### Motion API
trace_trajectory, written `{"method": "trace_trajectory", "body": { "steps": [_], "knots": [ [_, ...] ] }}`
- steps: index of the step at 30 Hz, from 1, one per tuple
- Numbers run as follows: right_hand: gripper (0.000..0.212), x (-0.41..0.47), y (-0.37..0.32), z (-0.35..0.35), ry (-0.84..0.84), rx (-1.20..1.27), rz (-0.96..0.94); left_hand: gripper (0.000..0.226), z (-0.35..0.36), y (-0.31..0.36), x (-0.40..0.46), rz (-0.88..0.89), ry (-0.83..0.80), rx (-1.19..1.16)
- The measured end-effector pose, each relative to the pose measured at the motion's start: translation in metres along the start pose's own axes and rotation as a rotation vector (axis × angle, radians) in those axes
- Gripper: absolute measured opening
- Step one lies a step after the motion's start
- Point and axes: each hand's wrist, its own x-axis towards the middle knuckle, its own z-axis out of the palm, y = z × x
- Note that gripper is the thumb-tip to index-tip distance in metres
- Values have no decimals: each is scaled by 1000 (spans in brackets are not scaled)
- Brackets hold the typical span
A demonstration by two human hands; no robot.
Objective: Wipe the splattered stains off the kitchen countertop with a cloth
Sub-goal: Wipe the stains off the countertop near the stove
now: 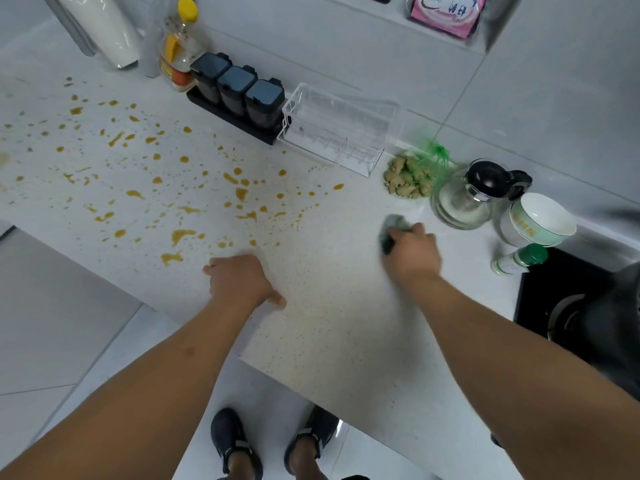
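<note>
I saw the white speckled countertop (329, 323) fill most of the view. Everything else I placed against it. Orange-brown stains (180, 233) were scattered over its left and middle parts, reaching close to its front edge. At its right end sat a black stove (540, 299). Along its back edge stood a clear plastic box (337, 129), a row of three dark seasoning jars (237, 90), a glass teapot (467, 199) and a white bowl (540, 220). My left hand (239, 280) rested on the countertop near the front edge, fingers curled under, holding nothing, just short of the nearest stains. My right hand (412, 252) pressed down on the right part, fingers curled round a dark grey-green cloth (393, 230), blurred, lying on stain-free surface near the teapot.
</note>
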Motion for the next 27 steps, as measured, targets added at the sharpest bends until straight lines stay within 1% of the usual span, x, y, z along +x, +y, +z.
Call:
{"method": "trace_trajectory", "body": {
  "steps": [1, 3, 5, 8, 12, 14, 16, 18, 21, 24, 25, 27],
  "knots": [
    [37, 1, 9, -3, -4, -22, 67, 97, 0, 0, 0, 0, -5, -1],
    [41, -7, 5, 0, -2, -7, 151, 103, -1, -1, 0, 0, -14, -1],
    [44, -21, -18, 8, 8, 29, 135, 109, -2, 0, 1, -6, -14, -4],
    [45, -53, -65, 25, -39, 65, -23, 109, 1, -2, 3, -16, -6, 3],
    [43, -101, -120, 48, -89, 54, -246, 103, 6, -3, 7, -4, 66, 78],
    [39, -121, -126, 54, -112, 77, -335, 103, 9, -5, 8, 28, 81, 129],
    [36, -137, -110, 56, -116, 75, -381, 116, 12, -7, 10, 47, 62, 184],
    [39, -142, -77, 52, -116, 86, -310, 129, 15, -10, 9, 62, 29, 234],
    [45, -142, -13, 38, -74, 40, -24, 137, 16, -17, 4, 119, 33, 251],
    [50, -145, 34, 23, -97, 83, 313, 130, 12, -29, 2, 191, 47, 173],
    [50, -149, 37, 22, -107, 100, 406, 124, 10, -34, 1, 217, 45, 135],
    [44, -151, 22, 26, -94, 85, 510, 111, 5, -40, -1, 248, 45, 66]
  ]
}}
